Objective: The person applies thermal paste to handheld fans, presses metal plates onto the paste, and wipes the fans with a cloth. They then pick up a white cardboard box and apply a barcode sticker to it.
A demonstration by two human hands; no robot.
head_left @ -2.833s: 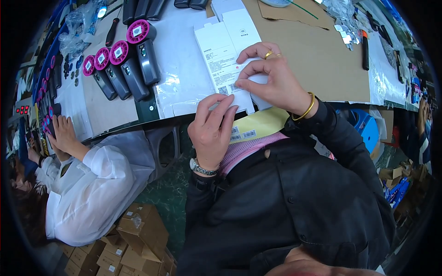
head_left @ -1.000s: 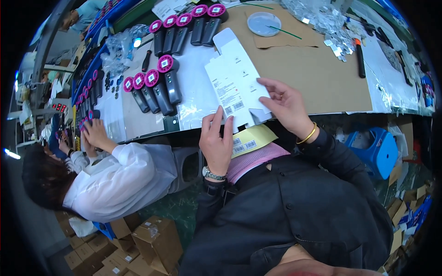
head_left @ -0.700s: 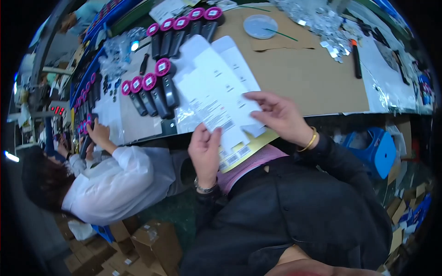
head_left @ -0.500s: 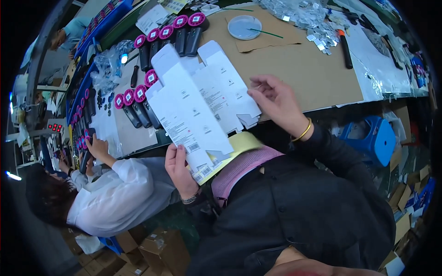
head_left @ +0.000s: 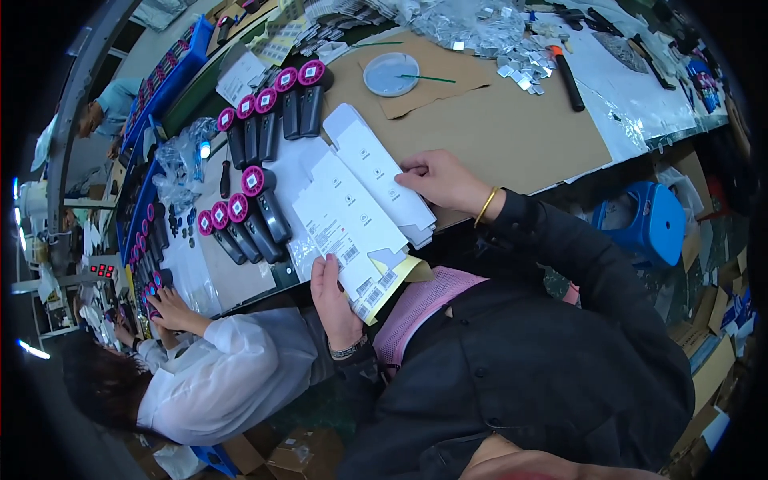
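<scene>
My left hand [head_left: 336, 306] grips the lower left corner of an unfolded white carton [head_left: 340, 204] together with a yellow sheet of barcode labels [head_left: 384, 294] beneath it. Fine print, small icons and a barcode cover the carton's face. To its right, partly under it, lie more flat white cartons [head_left: 380, 172] in a thin stack. The fingers of my right hand [head_left: 448, 182] are bent, with thumb and fingertips closed at the right edge of that stack. A gold bangle is on my right wrist.
Black handheld devices with pink round heads [head_left: 256, 180] stand in two groups at left. Beyond the cartons are a round clear dish [head_left: 390, 76], silver square pieces [head_left: 524, 68] and an orange-and-black tool [head_left: 566, 78]. A co-worker in white [head_left: 232, 372] sits left; a blue stool [head_left: 644, 224] is right.
The carton in my left hand has come down and overlaps the stack. My right hand, earlier with fingers apart, has moved left and closed at the stack's edge. The view has shifted slightly.
</scene>
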